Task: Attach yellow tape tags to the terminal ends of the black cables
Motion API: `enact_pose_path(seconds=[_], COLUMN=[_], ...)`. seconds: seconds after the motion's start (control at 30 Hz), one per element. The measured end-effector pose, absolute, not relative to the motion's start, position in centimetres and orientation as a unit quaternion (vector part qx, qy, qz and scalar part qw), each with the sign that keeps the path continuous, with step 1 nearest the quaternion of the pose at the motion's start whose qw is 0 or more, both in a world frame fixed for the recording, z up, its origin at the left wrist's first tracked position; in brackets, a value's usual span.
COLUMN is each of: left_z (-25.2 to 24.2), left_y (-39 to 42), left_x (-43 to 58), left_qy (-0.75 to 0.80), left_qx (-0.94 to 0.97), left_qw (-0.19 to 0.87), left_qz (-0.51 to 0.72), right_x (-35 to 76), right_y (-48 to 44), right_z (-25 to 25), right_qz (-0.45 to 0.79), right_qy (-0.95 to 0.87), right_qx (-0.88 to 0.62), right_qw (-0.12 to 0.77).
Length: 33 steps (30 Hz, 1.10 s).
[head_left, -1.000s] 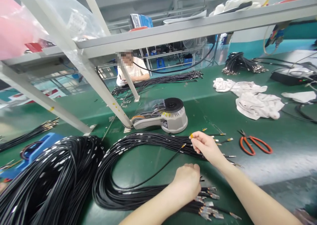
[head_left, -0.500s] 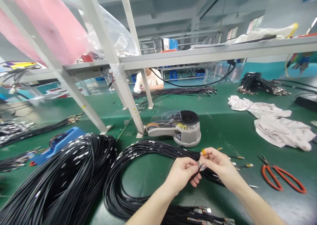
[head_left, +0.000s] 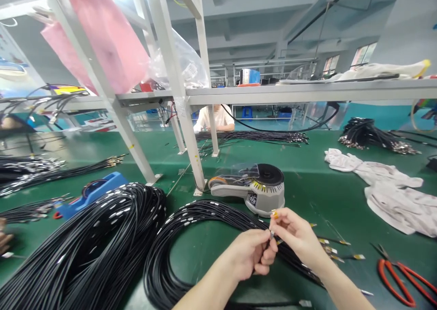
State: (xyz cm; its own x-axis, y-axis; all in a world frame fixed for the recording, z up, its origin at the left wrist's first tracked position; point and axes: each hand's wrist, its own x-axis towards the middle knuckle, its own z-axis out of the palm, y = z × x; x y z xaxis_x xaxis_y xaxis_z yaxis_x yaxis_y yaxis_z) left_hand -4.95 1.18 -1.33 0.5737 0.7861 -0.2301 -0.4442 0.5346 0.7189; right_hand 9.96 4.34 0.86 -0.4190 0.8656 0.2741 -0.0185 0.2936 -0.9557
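My left hand is closed on a thin black cable near its end, where a small pale connector pokes out between thumb and fingers. Thumb and finger of my right hand pinch at that same end. A piece of amber tape sits on a fingertip of the right hand. Both hands are above a loop of bundled black cables with white labels. Behind them stands a grey round tape dispenser with a black disc on top. My fingers partly hide the cable end.
A larger black cable bundle lies left, beside a blue tape holder. Red-handled cutters and white gloves are at right. Shelf posts rise from the green table. A person sits across; another hand shows far left.
The view has swung, so the table items appear farther right. My hands remain together at the cable end, the right fingers closer around the connector. Another person's hand has appeared at far left.
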Motion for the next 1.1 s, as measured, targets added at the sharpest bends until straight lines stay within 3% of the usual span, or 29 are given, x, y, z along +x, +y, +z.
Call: enact_pose_path(seconds=[0.27,0.4,0.57,0.7,1.1], left_z=[-1.9,-1.9,-1.5,-1.5,-1.8], left_y=[1.5,1.4,1.2,1.1,0.5], left_x=[-4.6,-3.9,-3.8,-3.8,-3.7], left_qy=[0.244,0.339,0.388,0.382,0.382], left_qx=[0.251,0.270,0.339,0.317,0.322], left_qw=[0.872,0.783,0.664,0.660,0.650], left_qz=[0.341,0.446,0.542,0.564,0.573], right_x=[9.7,9.4,9.0,8.4,7.2], right_y=[3.7,4.5,5.0,4.5,3.6], right_z=[0.9,0.1,-0.6,-0.8,-2.0], right_qz=[0.513,0.510,0.636,0.755,0.798], right_qy=[-0.685,-0.647,-0.516,-0.412,-0.349], right_qx=[-0.287,-0.323,-0.295,-0.209,-0.179], right_qw=[0.431,0.466,0.492,0.465,0.457])
